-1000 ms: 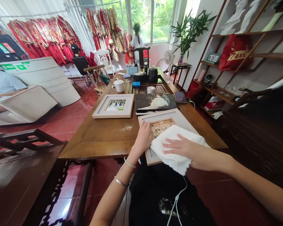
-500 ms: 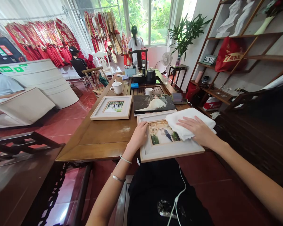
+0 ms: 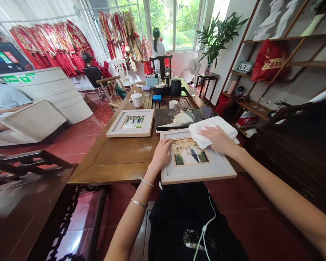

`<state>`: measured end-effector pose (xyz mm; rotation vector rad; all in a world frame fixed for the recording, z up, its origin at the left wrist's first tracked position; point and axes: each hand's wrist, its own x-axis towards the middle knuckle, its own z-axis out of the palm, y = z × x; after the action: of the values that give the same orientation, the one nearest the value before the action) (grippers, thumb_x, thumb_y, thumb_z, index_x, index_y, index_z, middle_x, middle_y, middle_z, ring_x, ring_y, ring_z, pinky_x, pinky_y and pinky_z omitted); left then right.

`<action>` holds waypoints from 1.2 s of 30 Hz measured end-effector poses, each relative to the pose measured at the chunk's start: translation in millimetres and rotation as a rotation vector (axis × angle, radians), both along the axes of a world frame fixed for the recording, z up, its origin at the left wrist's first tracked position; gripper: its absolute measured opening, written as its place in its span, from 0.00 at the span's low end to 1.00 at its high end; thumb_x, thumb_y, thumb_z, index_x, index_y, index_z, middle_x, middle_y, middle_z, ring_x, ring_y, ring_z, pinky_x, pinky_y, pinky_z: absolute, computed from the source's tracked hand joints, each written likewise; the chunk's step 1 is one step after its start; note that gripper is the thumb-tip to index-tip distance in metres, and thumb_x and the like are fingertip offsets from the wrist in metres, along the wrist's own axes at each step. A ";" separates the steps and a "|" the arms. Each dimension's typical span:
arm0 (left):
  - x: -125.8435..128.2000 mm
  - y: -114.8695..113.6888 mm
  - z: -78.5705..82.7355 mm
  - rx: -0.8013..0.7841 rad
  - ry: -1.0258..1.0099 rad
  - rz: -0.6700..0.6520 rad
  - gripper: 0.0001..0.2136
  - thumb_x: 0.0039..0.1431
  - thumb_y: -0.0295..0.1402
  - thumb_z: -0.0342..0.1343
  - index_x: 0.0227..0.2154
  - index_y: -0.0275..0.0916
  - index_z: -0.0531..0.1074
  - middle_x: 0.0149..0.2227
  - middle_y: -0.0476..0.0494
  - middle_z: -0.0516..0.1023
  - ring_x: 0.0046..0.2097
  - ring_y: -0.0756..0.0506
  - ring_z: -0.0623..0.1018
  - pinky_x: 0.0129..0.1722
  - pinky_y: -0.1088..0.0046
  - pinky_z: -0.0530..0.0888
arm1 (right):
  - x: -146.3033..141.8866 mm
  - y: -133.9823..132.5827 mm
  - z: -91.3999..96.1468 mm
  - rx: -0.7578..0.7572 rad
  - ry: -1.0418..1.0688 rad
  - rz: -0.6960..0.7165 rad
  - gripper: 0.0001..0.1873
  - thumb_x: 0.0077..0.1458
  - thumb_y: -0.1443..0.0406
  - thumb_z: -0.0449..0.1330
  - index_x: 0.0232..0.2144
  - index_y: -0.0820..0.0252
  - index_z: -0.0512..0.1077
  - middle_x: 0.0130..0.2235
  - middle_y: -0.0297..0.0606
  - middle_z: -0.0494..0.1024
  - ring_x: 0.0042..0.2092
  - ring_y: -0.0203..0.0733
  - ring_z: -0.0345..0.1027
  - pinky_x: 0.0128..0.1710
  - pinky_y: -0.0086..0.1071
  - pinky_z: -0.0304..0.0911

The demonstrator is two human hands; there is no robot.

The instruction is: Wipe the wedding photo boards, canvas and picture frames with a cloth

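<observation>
A light wooden picture frame (image 3: 220, 168) with a wide white mat and a photo of a couple lies at the table's near edge, partly overhanging it. My left hand (image 3: 162, 152) is closed on its left side, fingers over the rim. A folded white towel (image 3: 201, 127) covers the frame's upper right corner. My right hand (image 3: 218, 139) presses on the towel and holds it, fingers stretched across the top. Just beyond the frame lies a dark photo panel (image 3: 176, 119) showing a white gown. A second picture frame (image 3: 115, 124) lies flat to the left.
The wooden table (image 3: 119, 161) also bears a lidded white cup (image 3: 136, 100), a small white cup (image 3: 173, 104), a blue box (image 3: 157, 98) and a dark kettle (image 3: 175, 87). A chair (image 3: 24, 195) stands at left, shelves (image 3: 260, 74) at right. Other people sit and stand farther back.
My right hand and the towel have moved up and left across the frame, uncovering more of the photo's right side. My left hand keeps its place on the frame.
</observation>
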<state>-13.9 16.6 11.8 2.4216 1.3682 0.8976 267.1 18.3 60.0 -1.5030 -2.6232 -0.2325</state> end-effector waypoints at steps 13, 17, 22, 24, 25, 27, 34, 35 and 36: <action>-1.3 1.0 -0.9 0.026 0.048 0.008 0.17 0.65 0.29 0.40 0.52 0.33 0.68 0.54 0.35 0.70 0.57 0.40 0.67 0.59 0.56 0.64 | 17.5 -119.3 28.7 -0.331 0.177 0.201 0.40 0.38 0.76 0.48 0.57 0.55 0.65 0.60 0.38 0.67 0.63 0.49 0.54 0.63 0.54 0.45; -2.8 0.7 0.7 0.025 0.085 -0.010 0.18 0.66 0.30 0.40 0.52 0.31 0.68 0.54 0.35 0.70 0.57 0.40 0.67 0.59 0.57 0.64 | 17.2 -87.9 20.6 -0.250 0.160 0.169 0.37 0.40 0.76 0.49 0.55 0.59 0.67 0.58 0.41 0.69 0.63 0.50 0.55 0.62 0.55 0.45; -2.2 -0.6 1.2 0.039 0.076 -0.002 0.17 0.65 0.31 0.40 0.52 0.35 0.68 0.53 0.37 0.71 0.57 0.41 0.67 0.59 0.59 0.65 | 6.7 -26.3 3.2 -0.073 0.094 0.134 0.33 0.41 0.72 0.53 0.53 0.57 0.69 0.57 0.43 0.70 0.61 0.54 0.56 0.59 0.59 0.47; -1.7 -1.1 1.2 0.036 0.066 0.002 0.17 0.65 0.31 0.40 0.51 0.35 0.69 0.53 0.37 0.71 0.57 0.41 0.67 0.59 0.59 0.65 | 1.7 -5.6 0.6 -0.027 0.067 0.087 0.31 0.43 0.70 0.55 0.53 0.57 0.69 0.60 0.46 0.66 0.62 0.56 0.54 0.58 0.60 0.47; -1.5 -1.2 1.1 0.033 0.060 0.002 0.17 0.65 0.31 0.40 0.51 0.35 0.69 0.53 0.38 0.71 0.57 0.41 0.67 0.59 0.59 0.65 | -0.9 2.6 0.1 -0.009 0.054 0.052 0.31 0.44 0.70 0.55 0.54 0.56 0.68 0.61 0.47 0.64 0.63 0.57 0.52 0.58 0.61 0.47; -1.4 -1.3 0.8 0.030 0.052 0.003 0.18 0.66 0.31 0.39 0.52 0.35 0.69 0.53 0.38 0.71 0.57 0.41 0.67 0.59 0.59 0.65 | -5.7 14.0 -0.3 0.018 0.039 -0.028 0.32 0.46 0.69 0.55 0.57 0.55 0.65 0.63 0.47 0.61 0.64 0.59 0.49 0.57 0.63 0.47; -0.9 -1.1 0.0 0.030 0.065 0.015 0.18 0.66 0.31 0.40 0.51 0.32 0.69 0.53 0.36 0.72 0.56 0.41 0.68 0.60 0.60 0.65 | -12.4 -2.1 -3.1 0.015 0.014 -0.002 0.33 0.44 0.71 0.54 0.55 0.56 0.67 0.61 0.43 0.64 0.64 0.59 0.47 0.59 0.64 0.42; -0.8 -1.1 0.2 0.030 0.069 0.018 0.18 0.66 0.31 0.40 0.51 0.31 0.69 0.53 0.36 0.72 0.56 0.41 0.68 0.60 0.61 0.65 | -11.7 -10.5 -2.7 -0.002 0.017 0.029 0.33 0.43 0.72 0.54 0.55 0.56 0.67 0.61 0.42 0.65 0.64 0.58 0.47 0.59 0.64 0.41; -0.6 -1.1 0.4 0.032 0.073 0.019 0.18 0.66 0.31 0.40 0.51 0.31 0.69 0.53 0.36 0.72 0.56 0.41 0.68 0.60 0.61 0.65 | -10.7 -19.9 -1.9 -0.020 0.022 0.058 0.34 0.43 0.72 0.54 0.55 0.55 0.67 0.61 0.41 0.65 0.64 0.57 0.48 0.60 0.63 0.40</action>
<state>-14.5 15.6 12.2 2.4921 1.4144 0.8500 256.4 -1.7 58.0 -1.4247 -2.6551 -0.1838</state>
